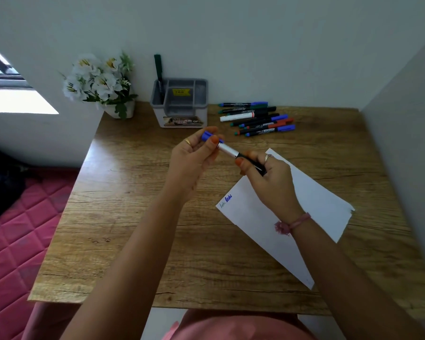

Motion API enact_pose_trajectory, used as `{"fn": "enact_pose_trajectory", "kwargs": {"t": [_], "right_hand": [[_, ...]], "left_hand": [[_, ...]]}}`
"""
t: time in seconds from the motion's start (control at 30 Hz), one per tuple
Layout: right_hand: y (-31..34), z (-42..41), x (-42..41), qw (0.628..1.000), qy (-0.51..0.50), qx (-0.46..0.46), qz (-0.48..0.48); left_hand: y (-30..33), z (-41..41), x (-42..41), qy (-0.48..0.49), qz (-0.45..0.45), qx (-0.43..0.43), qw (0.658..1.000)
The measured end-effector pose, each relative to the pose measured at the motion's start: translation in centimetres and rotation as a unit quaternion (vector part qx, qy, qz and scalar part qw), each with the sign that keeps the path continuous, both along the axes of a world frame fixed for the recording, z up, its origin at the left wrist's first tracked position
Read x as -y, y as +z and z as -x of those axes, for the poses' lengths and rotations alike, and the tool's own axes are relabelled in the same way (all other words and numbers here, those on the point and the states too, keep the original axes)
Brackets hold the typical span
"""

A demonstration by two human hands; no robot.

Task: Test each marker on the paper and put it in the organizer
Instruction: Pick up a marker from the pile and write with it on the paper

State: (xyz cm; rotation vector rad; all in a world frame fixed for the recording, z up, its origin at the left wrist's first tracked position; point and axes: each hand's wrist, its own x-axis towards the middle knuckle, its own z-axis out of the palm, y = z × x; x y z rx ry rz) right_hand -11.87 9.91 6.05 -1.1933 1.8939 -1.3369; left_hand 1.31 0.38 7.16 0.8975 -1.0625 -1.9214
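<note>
a person sits at a wooden desk (133,229), both hands raised above it. the left hand (194,158) pinches a blue cap (207,135) between thumb and fingers. the right hand (268,177) curls round the black barrel of a marker (231,152), whose silver section shows between the hands. whether the cap is coming off or going on cannot be told. a white paper (317,200) lies under the right hand, with two small scribbles, one greenish, one blue, at its near left corner. a grey organizer (179,104) stands at the back, one dark marker upright in its left slot. a pile (255,119) of untested markers lies just right of it. likely step: capping after a blue test; next, reach forward and drop the marker into a slot.
</note>
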Motion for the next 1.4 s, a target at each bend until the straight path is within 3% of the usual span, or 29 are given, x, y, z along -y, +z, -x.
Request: {"fn": "enact_pose_trajectory", "kwargs": {"t": [0.1, 0.2, 0.33, 0.43, 0.5, 0.57, 0.73, 0.83, 0.9, 1.17, 1.4], "right_hand": [[0.0, -0.6, 0.2, 0.998, 0.015, 0.054, -0.034], [0.4, -1.2, 0.2, 0.966, 0.021, 0.250, -0.063], [1.4, -1.5, 0.8, 0.861, 0.061, 0.490, -0.122], [1.8, -2.1, 1.3, 0.769, 0.088, 0.620, -0.132], [1.9, -2.5, 1.5, 0.732, 0.091, 0.665, -0.117], [1.8, -2.6, 1.7, 0.751, 0.090, 0.647, -0.097], [2.1, -3.3, 2.4, 0.913, 0.070, 0.401, -0.039], [2.0, -3.7, 2.6, 0.954, 0.056, 0.292, -0.017], [2.0, -3.9, 2.6, 0.960, 0.043, 0.277, -0.011], [1.5, -3.8, 2.9, 0.920, 0.033, 0.391, -0.005], [1.7, -4.0, 3.0, 0.931, 0.064, 0.359, 0.009]], "left_hand": [[0.4, -0.4, 0.4, -0.018, 0.011, 0.003, 1.000], [1.0, -0.8, 0.8, -0.040, 0.015, 0.007, 0.999], [1.6, -1.4, 1.4, -0.073, 0.019, 0.001, 0.997], [2.3, -1.9, 1.8, -0.098, 0.013, -0.015, 0.995], [2.9, -1.9, 2.1, -0.111, 0.015, -0.018, 0.993], [3.3, -1.6, 2.2, -0.117, 0.022, -0.023, 0.993], [4.3, -0.1, 1.9, -0.104, -0.043, -0.151, 0.982], [4.0, 1.2, 1.9, -0.048, -0.099, -0.159, 0.981], [3.6, 1.7, 2.0, -0.036, -0.117, -0.167, 0.978], [2.6, 2.5, 1.6, -0.029, -0.145, -0.204, 0.968], [2.7, 2.3, 1.3, 0.040, -0.119, -0.243, 0.962]]}}
